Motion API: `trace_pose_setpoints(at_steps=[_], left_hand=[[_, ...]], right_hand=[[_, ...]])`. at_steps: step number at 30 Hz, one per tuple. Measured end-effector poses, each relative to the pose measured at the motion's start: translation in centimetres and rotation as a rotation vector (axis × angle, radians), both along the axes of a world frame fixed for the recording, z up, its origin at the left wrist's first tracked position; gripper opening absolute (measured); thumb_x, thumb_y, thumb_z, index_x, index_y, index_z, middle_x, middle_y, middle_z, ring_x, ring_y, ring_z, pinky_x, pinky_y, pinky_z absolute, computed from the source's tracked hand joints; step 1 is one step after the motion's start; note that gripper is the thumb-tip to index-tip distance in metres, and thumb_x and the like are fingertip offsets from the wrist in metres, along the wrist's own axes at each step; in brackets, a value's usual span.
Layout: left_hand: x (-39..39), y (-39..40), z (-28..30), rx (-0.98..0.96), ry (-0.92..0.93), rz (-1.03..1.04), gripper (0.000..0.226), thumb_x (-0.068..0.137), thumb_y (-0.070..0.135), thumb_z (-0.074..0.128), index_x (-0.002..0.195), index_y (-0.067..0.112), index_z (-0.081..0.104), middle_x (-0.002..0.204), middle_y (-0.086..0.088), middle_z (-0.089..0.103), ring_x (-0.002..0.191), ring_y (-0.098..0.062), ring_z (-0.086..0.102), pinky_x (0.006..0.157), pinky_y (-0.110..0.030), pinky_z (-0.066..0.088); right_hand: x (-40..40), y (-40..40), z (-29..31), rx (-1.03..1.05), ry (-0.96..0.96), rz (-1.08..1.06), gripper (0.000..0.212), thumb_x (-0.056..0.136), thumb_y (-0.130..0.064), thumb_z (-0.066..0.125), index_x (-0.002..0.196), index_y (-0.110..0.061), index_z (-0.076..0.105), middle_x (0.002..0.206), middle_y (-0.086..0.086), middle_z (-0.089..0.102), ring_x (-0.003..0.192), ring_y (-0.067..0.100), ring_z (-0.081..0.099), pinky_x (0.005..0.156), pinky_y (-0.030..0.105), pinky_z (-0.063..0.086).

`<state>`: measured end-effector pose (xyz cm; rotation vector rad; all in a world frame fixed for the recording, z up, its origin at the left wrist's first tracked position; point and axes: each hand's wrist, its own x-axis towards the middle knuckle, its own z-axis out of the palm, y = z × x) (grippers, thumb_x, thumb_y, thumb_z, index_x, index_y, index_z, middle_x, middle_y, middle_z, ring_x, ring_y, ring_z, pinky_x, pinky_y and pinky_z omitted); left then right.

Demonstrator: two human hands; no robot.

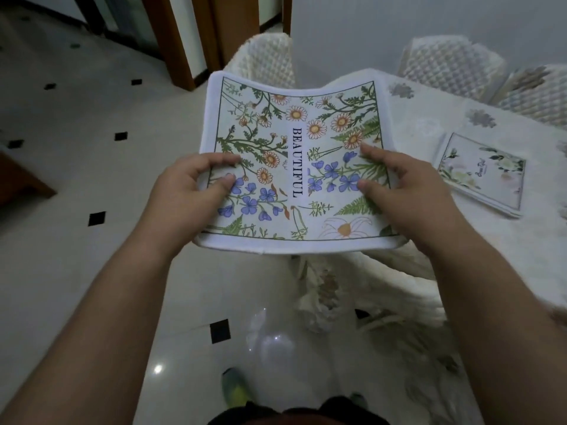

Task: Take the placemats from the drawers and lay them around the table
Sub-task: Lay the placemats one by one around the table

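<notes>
While one placemat already lies on the surface | your left hand and right hand grip the daisy placemat | unlaid, places remain

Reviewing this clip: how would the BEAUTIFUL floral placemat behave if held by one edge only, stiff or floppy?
Probably floppy: the floral placemat sags in the middle between the left hand and right hand. Likely light, since fingers and thumbs alone pinch it up. Its soft-looking cloth edge suggests it isn't slippery.
</notes>
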<state>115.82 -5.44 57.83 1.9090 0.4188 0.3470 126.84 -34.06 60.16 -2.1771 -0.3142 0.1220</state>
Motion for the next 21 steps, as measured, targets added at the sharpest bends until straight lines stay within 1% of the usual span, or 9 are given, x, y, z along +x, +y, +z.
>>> trace_pose_setpoints(at_steps=[2, 4, 6, 8, 11, 14, 18, 21], left_hand=[[0.2, 3.7, -0.1, 0.019, 0.006, -0.01, 0.027, 0.09, 0.026, 0.071, 0.108, 0.047, 0.075, 0.123, 0.009, 0.067, 0.106, -0.014, 0.07, 0.092, -0.042, 0.059], [0.5, 7.1, -0.2, 0.022, 0.012, -0.022, 0.027, 0.091, 0.025, 0.071, 0.108, 0.046, 0.075, 0.122, 0.01, 0.068, 0.105, -0.013, 0.071, 0.091, -0.041, 0.059], [1.1, 10.0, -0.3, 0.009, 0.026, -0.032, 0.026, 0.092, 0.023, 0.071, 0.108, 0.043, 0.076, 0.121, 0.011, 0.068, 0.102, -0.011, 0.071, 0.088, -0.04, 0.061], [1.9, 12.5, -0.7, -0.029, 0.03, -0.035, 0.025, 0.093, 0.022, 0.071, 0.108, 0.042, 0.076, 0.121, 0.009, 0.068, 0.1, -0.01, 0.073, 0.085, -0.039, 0.062], [3.9, 15.9, -1.5, -0.054, 0.034, -0.032, 0.026, 0.094, 0.021, 0.071, 0.108, 0.043, 0.076, 0.122, 0.008, 0.069, 0.1, -0.011, 0.073, 0.086, -0.04, 0.062], [6.9, 19.2, -2.2, -0.06, 0.057, -0.046, 0.027, 0.094, 0.021, 0.07, 0.109, 0.043, 0.075, 0.122, 0.008, 0.069, 0.101, -0.013, 0.073, 0.088, -0.04, 0.061], [12.2, 23.7, -2.9, -0.02, 0.08, -0.05, 0.029, 0.095, 0.022, 0.07, 0.112, 0.046, 0.073, 0.124, 0.009, 0.068, 0.102, -0.01, 0.072, 0.086, -0.037, 0.062], [17.0, 27.4, -3.0, 0.024, 0.081, -0.025, 0.03, 0.096, 0.023, 0.069, 0.113, 0.048, 0.072, 0.124, 0.01, 0.067, 0.102, -0.01, 0.071, 0.083, -0.035, 0.062]], right_hand=[[-0.2, 3.6, -0.6, 0.035, 0.0, -0.016, 0.051, 0.088, -0.017, 0.074, 0.133, -0.038, 0.062, 0.126, -0.021, 0.063, 0.109, -0.009, 0.06, 0.099, 0.014, 0.047], [-0.2, 6.8, -1.2, 0.047, 0.008, -0.023, 0.051, 0.088, -0.015, 0.074, 0.133, -0.036, 0.063, 0.124, -0.021, 0.063, 0.103, -0.017, 0.058, 0.089, 0.002, 0.044], [0.0, 9.4, -1.7, 0.075, 0.048, -0.026, 0.051, 0.088, -0.014, 0.073, 0.133, -0.035, 0.063, 0.12, -0.023, 0.063, 0.098, -0.024, 0.056, 0.08, -0.002, 0.043], [0.6, 11.8, -2.0, 0.079, 0.056, -0.035, 0.051, 0.088, -0.014, 0.074, 0.132, -0.036, 0.064, 0.12, -0.025, 0.064, 0.099, -0.023, 0.057, 0.081, -0.001, 0.044], [2.3, 15.2, -2.3, 0.06, 0.048, -0.052, 0.051, 0.087, -0.015, 0.075, 0.131, -0.037, 0.064, 0.122, -0.024, 0.064, 0.103, -0.019, 0.058, 0.085, 0.001, 0.044], [5.0, 18.5, -3.3, 0.032, 0.05, -0.057, 0.051, 0.086, -0.017, 0.076, 0.13, -0.04, 0.064, 0.126, -0.021, 0.064, 0.109, -0.009, 0.061, 0.096, 0.011, 0.047], [10.5, 23.3, -4.7, 0.024, 0.068, -0.043, 0.052, 0.086, -0.019, 0.076, 0.132, -0.04, 0.062, 0.129, -0.021, 0.063, 0.114, -0.005, 0.06, 0.104, 0.023, 0.047], [15.9, 27.3, -5.6, 0.034, 0.064, -0.036, 0.054, 0.085, -0.021, 0.076, 0.133, -0.04, 0.061, 0.13, -0.019, 0.062, 0.115, -0.001, 0.06, 0.106, 0.029, 0.048]])
